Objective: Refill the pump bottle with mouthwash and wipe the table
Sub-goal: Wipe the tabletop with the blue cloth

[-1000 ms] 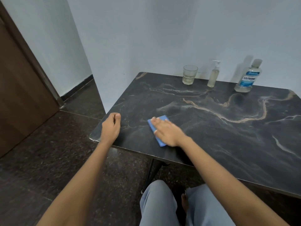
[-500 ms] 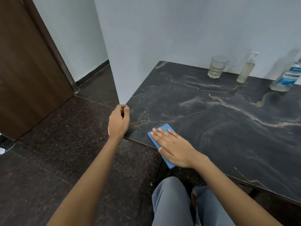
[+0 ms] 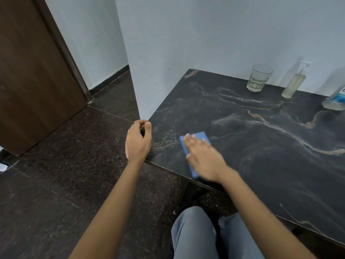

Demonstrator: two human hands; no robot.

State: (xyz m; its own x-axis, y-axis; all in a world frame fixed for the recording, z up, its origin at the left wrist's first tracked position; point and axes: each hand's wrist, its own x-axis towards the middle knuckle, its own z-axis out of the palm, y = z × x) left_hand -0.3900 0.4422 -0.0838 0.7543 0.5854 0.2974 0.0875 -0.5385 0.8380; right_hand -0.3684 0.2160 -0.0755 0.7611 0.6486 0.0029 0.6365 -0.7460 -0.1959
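A dark, polished, marble-patterned counter [image 3: 261,165] with pale tan veins is seen against a plain white wall. A flat, rectangular blue cloth pad [image 3: 200,136] is pressed onto it at 8 o'clock, by the near edge, under the right hand [image 3: 205,157], whose fingers are laid out straight. The left hand [image 3: 138,143] is held at 9 o'clock, at the counter's corner, fingers loosely curled, nothing grasped. At the back wall, at 12 to 2 o'clock, are stood a faceted clear glass tumbler [image 3: 258,78], a slim clear pump bottle [image 3: 295,83] of yellowish liquid, and a blue-labelled clear mouthwash bottle [image 3: 336,101], cut by the frame. Compared with half a second ago, the right hand is now blurred, and the left hand's fingers are looser.
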